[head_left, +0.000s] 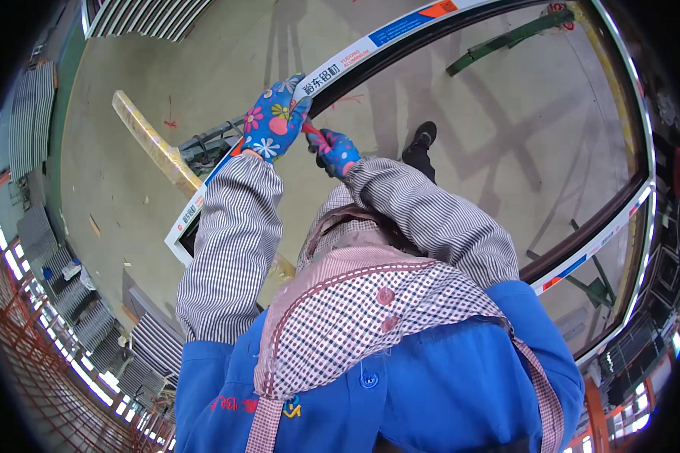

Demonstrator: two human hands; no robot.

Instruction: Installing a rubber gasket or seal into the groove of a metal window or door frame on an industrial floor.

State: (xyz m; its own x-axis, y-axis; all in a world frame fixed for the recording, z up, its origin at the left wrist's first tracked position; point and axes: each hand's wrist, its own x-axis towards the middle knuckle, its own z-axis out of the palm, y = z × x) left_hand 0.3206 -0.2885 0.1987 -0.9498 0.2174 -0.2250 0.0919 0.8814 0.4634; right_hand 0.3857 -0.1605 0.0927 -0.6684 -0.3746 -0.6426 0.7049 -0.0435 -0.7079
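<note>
A large rectangular metal frame (400, 38), dark inside with white, blue and orange protective film along its edges, spans the view in front of me. My left hand (273, 119), in a blue flowered glove, is wrapped over the frame's near-left bar. Close beside it, just inside the bar, my right hand (335, 153) wears a matching glove with darker fingers. Its fingers are closed round a small red object (310, 130) that reaches to the left hand and the bar. Most of that object is hidden, so its kind does not show.
Green metal supports (506, 41) stand under the frame. A support arm wrapped in clear film (147, 140) sticks out at left. Stacks of metal profiles (32, 121) line the left side, and more profiles (147, 16) lie at top left. My shoe (425, 134) shows within the frame.
</note>
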